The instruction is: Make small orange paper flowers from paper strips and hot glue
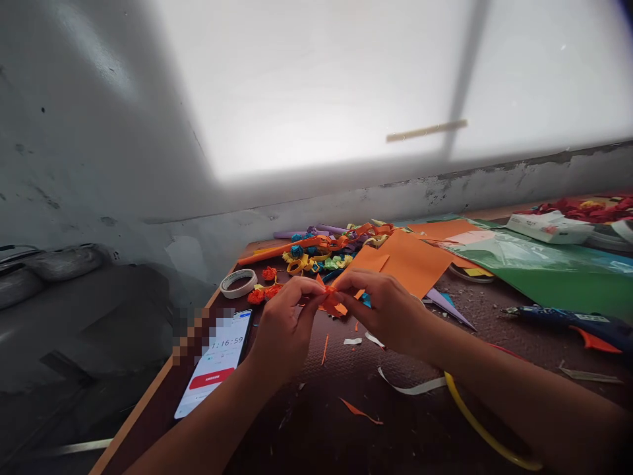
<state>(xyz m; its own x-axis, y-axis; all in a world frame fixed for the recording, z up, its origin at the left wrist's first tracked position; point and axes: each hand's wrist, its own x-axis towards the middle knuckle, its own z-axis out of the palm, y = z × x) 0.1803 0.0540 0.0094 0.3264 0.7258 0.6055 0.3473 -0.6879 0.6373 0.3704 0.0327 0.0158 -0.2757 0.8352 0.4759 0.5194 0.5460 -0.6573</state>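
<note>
Between my two hands, above the brown table, is a small folded piece of orange paper (328, 303). My left hand (289, 316) pinches its left side between thumb and forefinger. On the other side, my right hand (378, 307) grips the paper with thumb and fingertips. The fingers partly cover the paper, so its full shape is hidden. Behind the hands lie larger orange paper sheets (413, 260). Small orange paper flowers (257, 295) rest to the left of my left hand.
A phone (215, 369) showing a timer and a roll of tape (238, 283) lie near the left table edge. Curled paper strips (309, 264) are heaped behind. At right are a glue gun (573, 322), a green sheet (554, 274) and a tissue pack (550, 227). A yellow hoop (484, 435) lies in front.
</note>
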